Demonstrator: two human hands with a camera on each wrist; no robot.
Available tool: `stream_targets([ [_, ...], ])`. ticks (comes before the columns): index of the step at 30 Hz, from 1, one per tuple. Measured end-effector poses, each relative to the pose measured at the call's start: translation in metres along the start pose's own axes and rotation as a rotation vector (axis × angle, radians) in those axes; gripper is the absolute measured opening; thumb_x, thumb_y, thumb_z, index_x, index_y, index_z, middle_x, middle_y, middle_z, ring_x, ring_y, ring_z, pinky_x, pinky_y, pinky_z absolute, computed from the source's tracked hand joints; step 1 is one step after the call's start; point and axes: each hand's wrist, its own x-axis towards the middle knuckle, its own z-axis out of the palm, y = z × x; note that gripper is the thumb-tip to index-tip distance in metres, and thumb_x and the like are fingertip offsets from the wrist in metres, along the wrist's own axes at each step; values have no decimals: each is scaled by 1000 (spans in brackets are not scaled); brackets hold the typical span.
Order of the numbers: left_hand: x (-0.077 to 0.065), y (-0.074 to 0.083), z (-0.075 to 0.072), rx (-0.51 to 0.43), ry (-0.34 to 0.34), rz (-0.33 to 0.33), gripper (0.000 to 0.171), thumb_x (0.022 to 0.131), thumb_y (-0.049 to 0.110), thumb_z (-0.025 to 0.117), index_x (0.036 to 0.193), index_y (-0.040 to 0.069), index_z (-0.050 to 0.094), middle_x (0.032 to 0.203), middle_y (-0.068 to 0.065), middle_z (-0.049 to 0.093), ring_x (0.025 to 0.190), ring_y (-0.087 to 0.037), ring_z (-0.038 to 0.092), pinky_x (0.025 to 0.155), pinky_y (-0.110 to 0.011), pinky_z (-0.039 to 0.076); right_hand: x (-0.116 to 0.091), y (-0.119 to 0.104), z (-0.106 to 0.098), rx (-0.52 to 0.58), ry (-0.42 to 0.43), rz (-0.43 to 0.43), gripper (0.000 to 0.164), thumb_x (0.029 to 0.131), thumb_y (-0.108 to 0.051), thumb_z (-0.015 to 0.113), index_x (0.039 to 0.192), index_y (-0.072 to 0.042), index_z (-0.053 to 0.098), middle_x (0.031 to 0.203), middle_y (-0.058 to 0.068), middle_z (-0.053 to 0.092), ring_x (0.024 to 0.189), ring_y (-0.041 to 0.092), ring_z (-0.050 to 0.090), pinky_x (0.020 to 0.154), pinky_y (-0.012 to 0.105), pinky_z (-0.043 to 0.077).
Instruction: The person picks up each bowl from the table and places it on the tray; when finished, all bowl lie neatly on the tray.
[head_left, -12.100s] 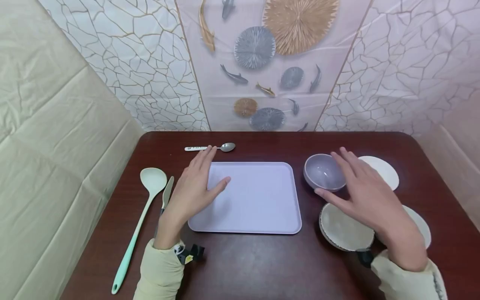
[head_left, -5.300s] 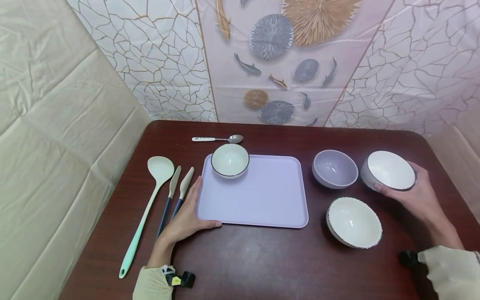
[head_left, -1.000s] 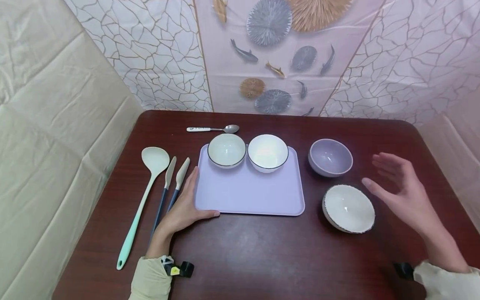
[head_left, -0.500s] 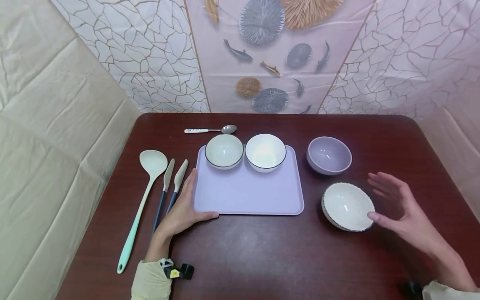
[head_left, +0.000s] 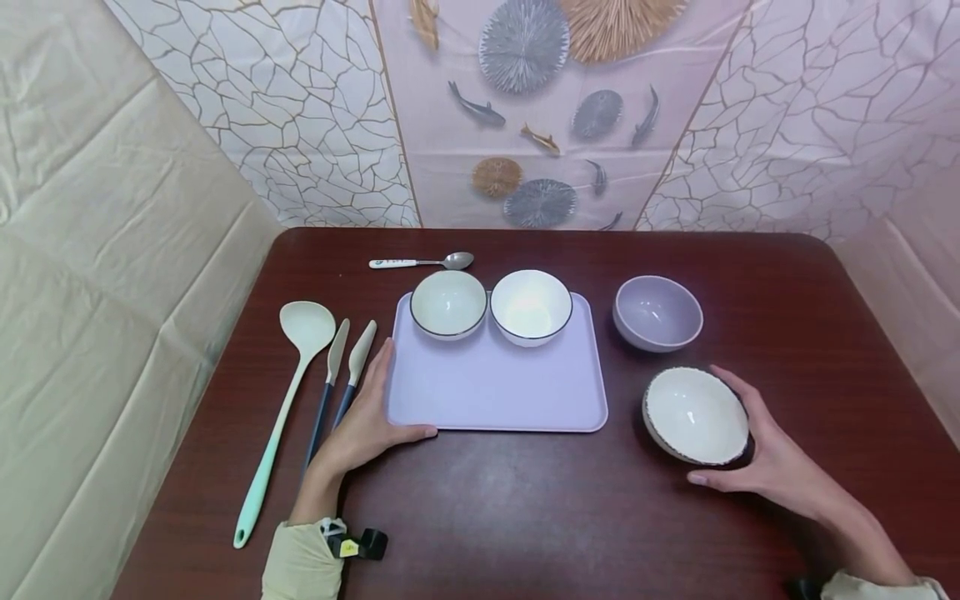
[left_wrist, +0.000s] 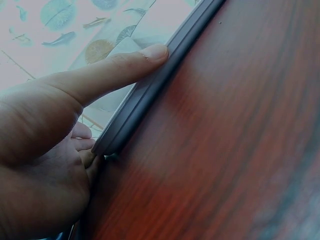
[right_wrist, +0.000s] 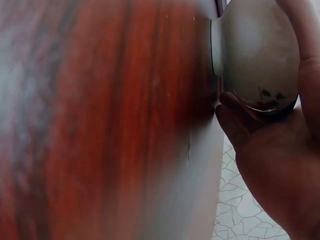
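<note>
My left hand [head_left: 365, 425] lies at the near left corner of the lilac tray [head_left: 495, 387]. Its thumb stretches along the front rim, and its straight fingers run along the left side. In the left wrist view the thumb tip touches the tray's edge [left_wrist: 150, 75]. My right hand [head_left: 772, 467] holds a white bowl with a dark speckled rim [head_left: 696, 415] right of the tray, fingers around its far right side and thumb near the front. The right wrist view shows this bowl's outer wall [right_wrist: 260, 50] within the hand. Two dark-rimmed white bowls, left [head_left: 448, 303] and right [head_left: 531, 307], sit on the tray's back half.
A lilac bowl [head_left: 657, 313] stands behind the held bowl. Left of the tray lie a ladle with a mint handle [head_left: 273, 442] and two blue-handled knives, left [head_left: 336, 358] and right [head_left: 360, 358]. A spoon [head_left: 420, 262] lies behind the tray on the dark table [head_left: 540, 517].
My right hand has come in from the right to the speckled-rim bowl and taken hold of it. Earlier it brought a dark-rimmed bowl onto the tray. My left hand has stayed at the corner.
</note>
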Motion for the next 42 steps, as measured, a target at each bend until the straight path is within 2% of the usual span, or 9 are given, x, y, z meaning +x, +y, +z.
stream_targets([
  [6, 0, 0, -1, 2, 2, 3, 136, 64, 47, 90, 158, 12, -1, 163, -6, 1, 146, -20, 10, 112, -50, 21, 3, 0, 2, -28, 51, -6, 125, 54, 2, 95, 155, -17, 24, 144, 7, 39, 117, 8, 48, 92, 13, 34],
  [10, 0, 0, -1, -1, 3, 8, 136, 64, 47, 90, 158, 12, -1, 163, -6, 1, 146, -20, 10, 112, -50, 21, 3, 1, 4, -29, 75, -4, 122, 53, 3, 95, 152, -12, 26, 141, 7, 40, 116, 9, 48, 91, 13, 36],
  [16, 0, 0, -1, -7, 7, 13, 135, 64, 47, 91, 158, 11, 0, 163, -7, 2, 146, -20, 10, 112, -50, 20, 1, 2, 6, -50, 107, 23, 120, 55, 0, 95, 152, -14, 26, 139, 4, 39, 117, 7, 45, 90, 11, 34],
  [26, 0, 0, 0, -5, 4, 18, 135, 65, 45, 91, 158, 9, -1, 163, -9, 1, 146, -20, 9, 112, -49, 20, 12, -5, 2, -50, 175, -16, 121, 50, 7, 94, 150, -12, 28, 137, 5, 40, 115, 10, 45, 88, 11, 34],
  [33, -1, 0, -1, -10, 2, 19, 136, 65, 44, 91, 158, 10, -1, 163, -8, 1, 146, -20, 9, 112, -49, 20, 30, -25, 0, -18, 181, -33, 120, 50, 10, 93, 150, -11, 29, 137, 5, 41, 114, 11, 45, 87, 11, 37],
  [42, -1, 0, -1, -8, 0, 8, 136, 65, 46, 91, 158, 11, -1, 163, -5, 0, 146, -21, 10, 112, -49, 20, 60, -64, 11, -56, 172, -10, 116, 56, -6, 96, 149, -17, 29, 136, 2, 41, 114, 11, 43, 87, 10, 36],
])
